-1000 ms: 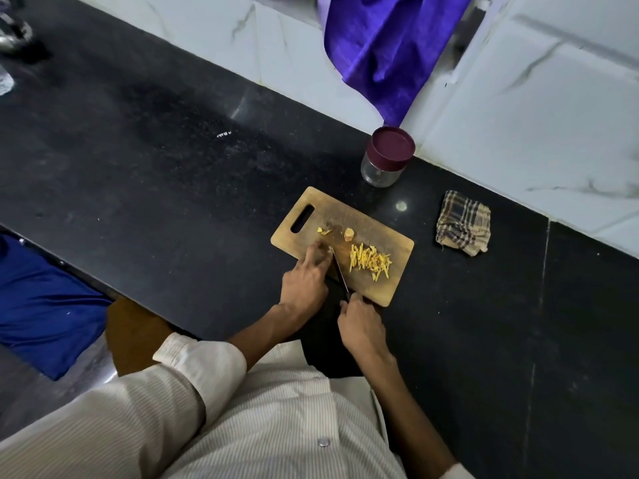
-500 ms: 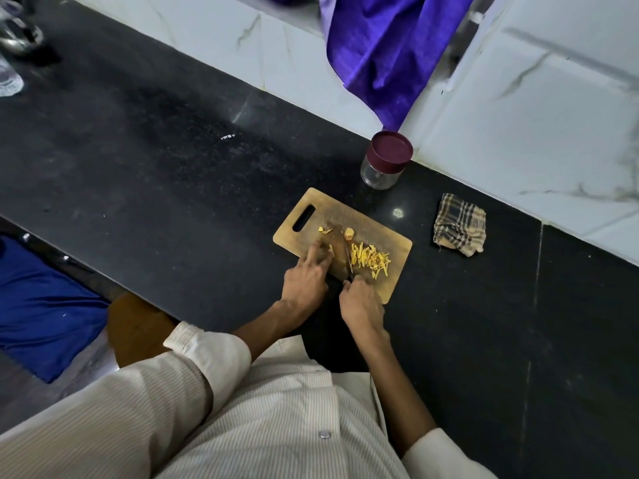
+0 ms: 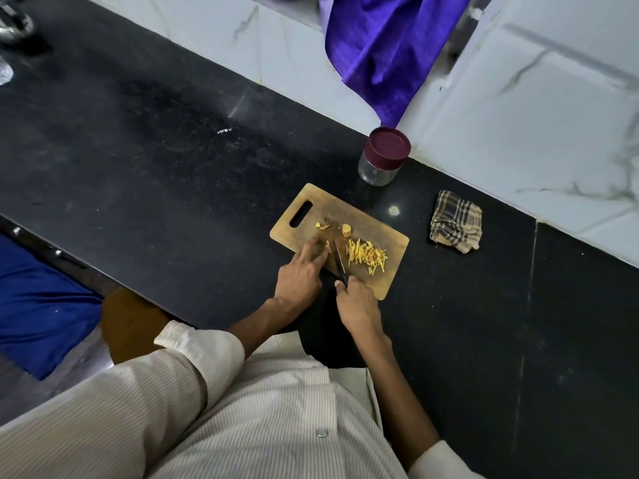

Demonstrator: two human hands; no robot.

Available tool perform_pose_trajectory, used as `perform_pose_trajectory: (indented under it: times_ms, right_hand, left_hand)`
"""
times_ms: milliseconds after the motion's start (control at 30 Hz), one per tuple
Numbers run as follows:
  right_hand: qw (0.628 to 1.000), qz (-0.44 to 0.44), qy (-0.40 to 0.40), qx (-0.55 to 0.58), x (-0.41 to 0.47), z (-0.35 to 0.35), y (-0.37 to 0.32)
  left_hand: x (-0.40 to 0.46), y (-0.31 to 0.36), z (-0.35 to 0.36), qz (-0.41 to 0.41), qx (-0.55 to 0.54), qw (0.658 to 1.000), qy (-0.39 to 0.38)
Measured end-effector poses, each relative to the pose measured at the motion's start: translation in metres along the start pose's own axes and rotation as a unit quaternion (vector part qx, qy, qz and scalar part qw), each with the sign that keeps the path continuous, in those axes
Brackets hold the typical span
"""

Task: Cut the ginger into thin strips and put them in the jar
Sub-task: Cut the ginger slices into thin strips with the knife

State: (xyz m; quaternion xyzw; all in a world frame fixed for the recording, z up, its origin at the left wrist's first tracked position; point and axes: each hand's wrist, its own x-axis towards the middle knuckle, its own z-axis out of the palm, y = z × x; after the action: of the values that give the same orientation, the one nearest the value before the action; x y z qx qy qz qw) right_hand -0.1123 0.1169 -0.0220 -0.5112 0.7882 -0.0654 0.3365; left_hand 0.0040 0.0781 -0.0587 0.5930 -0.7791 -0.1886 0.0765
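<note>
Head camera, looking down: a person in a striped cream shirt cut ginger on a wooden cutting board (image 3: pixel 377 233) on the black stone surface (image 3: pixel 155 174). The right hand (image 3: pixel 356 307) gripped the handle of a knife (image 3: pixel 339 262), its blade lying on the board, where a second earlier the hand sat farther back off the board's near edge. The left hand (image 3: pixel 304 271) had stayed put, fingertips pinning a ginger piece (image 3: pixel 327 246) just left of the blade. A heap of cut strips (image 3: pixel 367 256) lay right of the knife, unchanged, with a ginger chunk (image 3: pixel 346 230) and scraps (image 3: pixel 322 225) beyond. The jar (image 3: pixel 380 160), maroon lid on, stood past the board by the white marble wall (image 3: pixel 518 115), under a hanging purple cloth (image 3: pixel 387 43); a checked rag (image 3: pixel 456 221) lay to the right.
</note>
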Motion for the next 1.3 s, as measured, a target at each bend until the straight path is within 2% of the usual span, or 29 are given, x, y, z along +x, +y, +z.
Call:
perform_pose_trajectory:
  times_ms: [667, 900, 1167, 1300]
  right_hand:
    - [0.996, -0.025, -0.034, -0.074, 0.018, -0.002, 0.000]
    - [0.993, -0.022, -0.009, -0.116, 0.009, 0.005, -0.004]
    - [0.997, 0.016, 0.017, -0.073, 0.003, 0.013, -0.011]
    - [0.999, 0.034, 0.021, -0.024, 0.001, 0.008, -0.003]
  left_hand:
    - [0.003, 0.003, 0.004, -0.013, 0.031, 0.999, -0.020]
    - [0.002, 0.012, 0.000, -0.008, 0.067, 0.997, -0.031]
    - [0.009, 0.009, -0.004, 0.037, 0.136, 0.988, -0.055]
    - [0.005, 0.005, -0.004, 0.014, 0.085, 0.995, -0.050]
